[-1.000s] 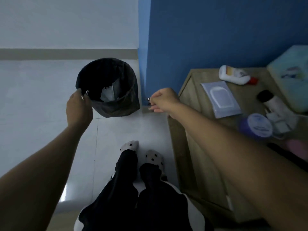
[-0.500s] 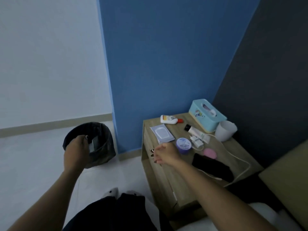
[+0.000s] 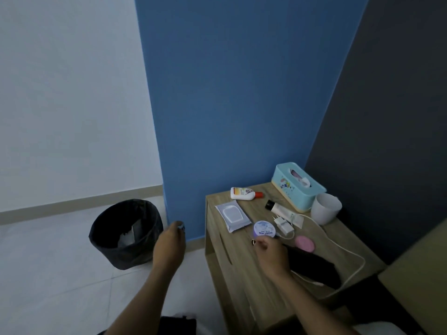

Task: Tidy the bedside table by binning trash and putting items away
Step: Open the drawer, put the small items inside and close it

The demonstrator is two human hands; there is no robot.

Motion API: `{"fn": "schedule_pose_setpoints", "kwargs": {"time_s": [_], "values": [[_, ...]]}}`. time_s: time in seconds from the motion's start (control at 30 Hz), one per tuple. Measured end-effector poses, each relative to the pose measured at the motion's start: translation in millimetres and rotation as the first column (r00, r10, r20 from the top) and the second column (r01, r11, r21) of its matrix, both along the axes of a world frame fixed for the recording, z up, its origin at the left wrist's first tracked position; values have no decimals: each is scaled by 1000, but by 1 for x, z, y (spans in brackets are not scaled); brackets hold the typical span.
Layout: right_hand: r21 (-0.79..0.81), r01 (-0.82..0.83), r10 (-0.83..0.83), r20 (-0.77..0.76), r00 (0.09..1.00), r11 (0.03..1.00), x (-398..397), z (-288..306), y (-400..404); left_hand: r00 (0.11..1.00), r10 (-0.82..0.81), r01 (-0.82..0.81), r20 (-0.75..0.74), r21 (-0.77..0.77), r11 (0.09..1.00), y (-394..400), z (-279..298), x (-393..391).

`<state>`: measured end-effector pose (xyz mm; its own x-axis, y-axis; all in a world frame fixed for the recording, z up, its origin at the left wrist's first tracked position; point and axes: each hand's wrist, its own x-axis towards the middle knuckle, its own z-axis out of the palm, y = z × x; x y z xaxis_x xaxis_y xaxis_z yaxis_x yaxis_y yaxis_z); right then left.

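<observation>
The wooden bedside table (image 3: 232, 259) carries a wipes pack (image 3: 232, 215), a white lotion bottle with a red cap (image 3: 243, 193), a black-capped tube (image 3: 280, 209), a purple jar with a white lid (image 3: 264, 230), a pink disc (image 3: 305, 243), a white charger (image 3: 284, 224) with its cable (image 3: 338, 243), and a black cloth (image 3: 312, 264). My right hand (image 3: 272, 255) hovers over the table just in front of the jar, pinching a small metal clip (image 3: 252, 242). My left hand (image 3: 169, 247) hangs between the table and the black-lined bin (image 3: 135, 255), its back to me and fingers curled.
A teal tissue box (image 3: 297, 187) and a white cup (image 3: 325, 209) stand at the table's back right corner. Pale paper trash lies inside the bin. A blue wall rises behind the table, a dark wall to its right, and a tan bed edge (image 3: 416, 274) lies beside it.
My left hand has let go of the bin's rim and moved right. My right hand has travelled from beside the bin to above the table, still pinching the clip. My view has lifted.
</observation>
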<state>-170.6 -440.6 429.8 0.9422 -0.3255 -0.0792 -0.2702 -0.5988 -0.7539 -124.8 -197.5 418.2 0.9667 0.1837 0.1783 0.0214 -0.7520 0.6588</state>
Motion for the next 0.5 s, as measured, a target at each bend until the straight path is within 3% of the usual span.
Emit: {"fn": "schedule_pose_setpoints", "kwargs": {"time_s": [0.2,0.5], "values": [[2,-33,33,8,999,999,19,-31,10,996,-82,81,-31,-39,996,-37,-22,24],[-210,-94,92,-16,996,973,45,-73,13,990,-101,99,-102,-17,995,-44,-54,48]]}}
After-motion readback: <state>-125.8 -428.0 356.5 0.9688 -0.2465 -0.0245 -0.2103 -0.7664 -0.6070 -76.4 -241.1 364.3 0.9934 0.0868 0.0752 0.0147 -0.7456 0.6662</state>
